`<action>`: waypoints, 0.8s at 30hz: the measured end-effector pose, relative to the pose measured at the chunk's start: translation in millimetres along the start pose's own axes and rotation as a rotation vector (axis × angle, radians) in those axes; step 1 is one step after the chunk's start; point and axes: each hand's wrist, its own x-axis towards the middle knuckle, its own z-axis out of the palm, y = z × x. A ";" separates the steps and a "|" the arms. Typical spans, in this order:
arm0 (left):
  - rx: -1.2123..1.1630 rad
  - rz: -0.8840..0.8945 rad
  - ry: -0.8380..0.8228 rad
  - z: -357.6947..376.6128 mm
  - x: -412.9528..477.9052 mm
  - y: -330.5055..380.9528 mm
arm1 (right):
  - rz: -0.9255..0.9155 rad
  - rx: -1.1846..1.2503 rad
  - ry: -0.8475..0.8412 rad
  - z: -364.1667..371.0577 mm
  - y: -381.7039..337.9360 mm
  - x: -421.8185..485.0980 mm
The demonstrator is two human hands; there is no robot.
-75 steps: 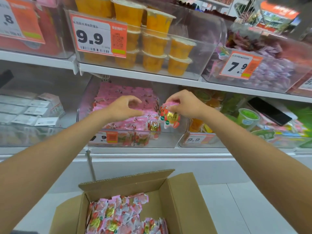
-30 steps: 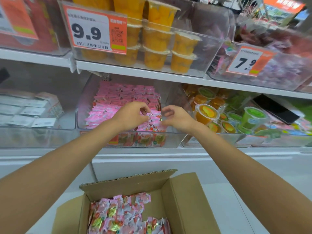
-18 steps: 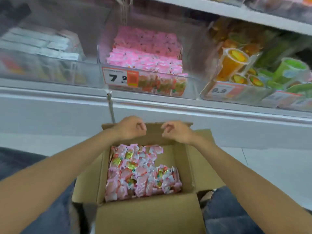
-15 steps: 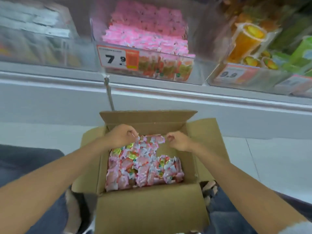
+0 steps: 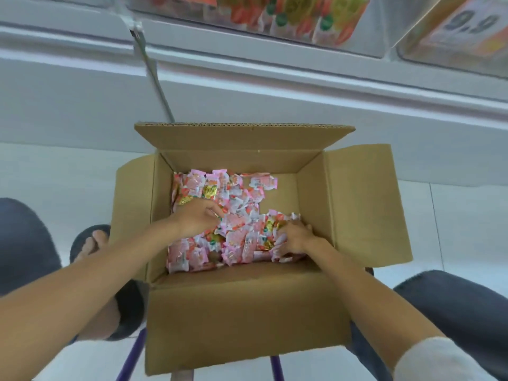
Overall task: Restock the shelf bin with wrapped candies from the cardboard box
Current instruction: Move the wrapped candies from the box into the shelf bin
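Inside the cardboard box [image 5: 242, 312] the left hand [image 5: 196, 220] pinches wrapped candies [image 5: 239, 199] mid-pile — the right hand [image 5: 295, 239] curls round a clump by the box's right wall. Beyond the box (above its far flap) sits the shelf bin [image 5: 367, 31], more candies behind its front.

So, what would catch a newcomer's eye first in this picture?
The open cardboard box in the centre, its bottom partly covered with pink wrapped candies. Both hands are down in that pile, the left hand at its middle, the right hand at its right edge. Above, the shelf bin holds more.
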 end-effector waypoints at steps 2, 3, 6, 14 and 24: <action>-0.044 0.001 -0.002 6.7 -0.8 6.3 | -0.072 -0.032 0.031 5.4 3.3 -4.4; -0.064 0.001 -0.005 10.3 -1.4 8.7 | -0.086 0.007 0.054 7.7 5.7 -7.1; -0.148 -0.034 -0.017 19.4 -5.1 16.6 | -0.069 0.333 0.236 -2.5 6.9 -16.2; -0.895 -0.140 -0.247 29.2 -14.5 45.8 | -0.514 0.815 0.290 -73.4 -96.0 -88.5; -1.079 -0.151 -0.175 -10.5 -15.9 29.5 | -0.350 1.243 0.266 -116.5 -80.5 -109.1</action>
